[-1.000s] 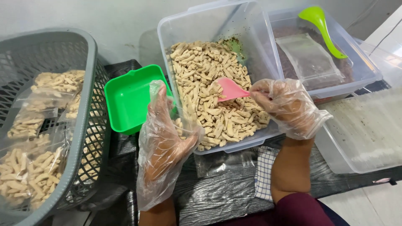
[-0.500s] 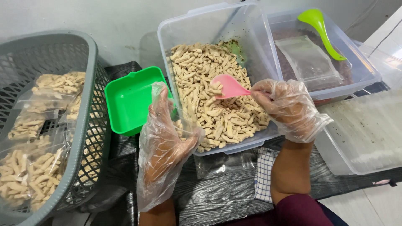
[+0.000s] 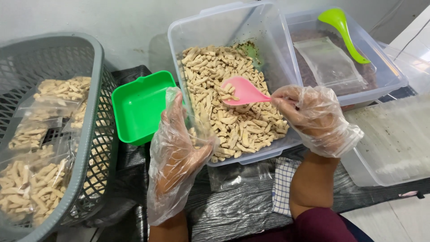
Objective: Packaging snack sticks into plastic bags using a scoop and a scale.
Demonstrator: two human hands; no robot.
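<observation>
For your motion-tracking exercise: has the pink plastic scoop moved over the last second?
Yes. The pink plastic scoop has risen out of the snack sticks, tipping level with a few pieces on it, judged against the clear plastic tub.

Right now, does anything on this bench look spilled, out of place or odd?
Little stands out. A dark reddish-brown smear marks the back wall of the clear tub of snack sticks, unlike its clean sides. A flat empty clear bag lies loose inside the neighbouring tub with the lime green scoop. Nothing is spilled.

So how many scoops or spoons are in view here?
2. The pink scoop is in the right hand, over the tub of snack sticks; the green spoon rests in the right-hand tub. Others may be buried.
</observation>
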